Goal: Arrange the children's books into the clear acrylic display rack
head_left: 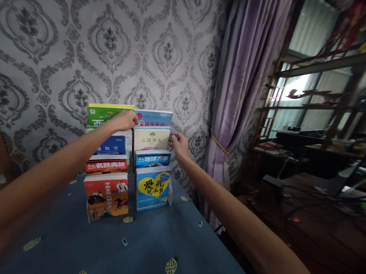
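A tiered rack of books stands at the far end of a blue table [148, 252], in two columns with covers facing me. My left hand [125, 120] rests on the top edge between the green book [104, 114] and the blue-and-white book [154, 118] in the back row. My right hand [178, 144] pinches the right edge of the cream book [151, 138] in the right column. Below it stand a blue earth book [152, 159] and a blue book with a yellow heart [152, 188].
The left column holds a blue book [111, 145], a red-banded one [106, 164] and an orange horse-cover book [106, 195]. Patterned grey wallpaper is behind. A purple curtain [240, 95] hangs to the right, with dark shelves and cluttered furniture [323, 122] beyond the table's right edge.
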`<state>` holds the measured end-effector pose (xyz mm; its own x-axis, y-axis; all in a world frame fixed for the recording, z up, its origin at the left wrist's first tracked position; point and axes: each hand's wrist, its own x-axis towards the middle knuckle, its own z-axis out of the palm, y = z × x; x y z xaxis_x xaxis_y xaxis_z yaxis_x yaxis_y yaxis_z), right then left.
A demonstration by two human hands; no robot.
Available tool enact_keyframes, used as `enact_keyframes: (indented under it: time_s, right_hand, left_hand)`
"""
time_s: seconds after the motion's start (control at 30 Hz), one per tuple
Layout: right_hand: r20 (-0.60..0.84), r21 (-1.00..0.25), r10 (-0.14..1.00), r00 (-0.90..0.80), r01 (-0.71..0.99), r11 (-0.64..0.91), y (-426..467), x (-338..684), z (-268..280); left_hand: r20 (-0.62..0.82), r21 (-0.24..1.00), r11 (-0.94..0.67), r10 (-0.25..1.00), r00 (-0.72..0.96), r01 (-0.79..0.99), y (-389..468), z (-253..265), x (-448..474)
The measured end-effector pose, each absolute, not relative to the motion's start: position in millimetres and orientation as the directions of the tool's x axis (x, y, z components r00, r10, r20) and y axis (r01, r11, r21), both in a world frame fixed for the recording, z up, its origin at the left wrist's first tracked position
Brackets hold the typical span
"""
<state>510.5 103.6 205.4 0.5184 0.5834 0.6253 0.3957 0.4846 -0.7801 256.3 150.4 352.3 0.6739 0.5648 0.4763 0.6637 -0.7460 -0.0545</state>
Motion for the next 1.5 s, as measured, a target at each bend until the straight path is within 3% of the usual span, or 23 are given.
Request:
enact_keyframes:
  time_s: [0.83, 1.17, 1.5]
  right_hand:
    - [0.646, -0.748, 0.559, 0.52, 0.576, 0.329, 99.4, 501.3, 196.7]
    - [0.706, -0.691, 0.491, 0.51, 0.646, 0.325, 87.4, 488.4, 214.5]
    - [0.672, -0.695, 0.521, 0.527, 0.692, 0.196, 83.0, 484.0, 213.9]
  left_hand:
    - [0.481, 0.013, -0.778, 0.556, 0.678, 0.628, 157.2, 350.0, 255.0]
    - [0.433, 0.011, -0.806, 0.537, 0.724, 0.591, 158.8, 355.9, 244.3]
    - [0.392, 0.024, -0.832, 0.519, 0.76, 0.555, 155.2, 354.6, 244.9]
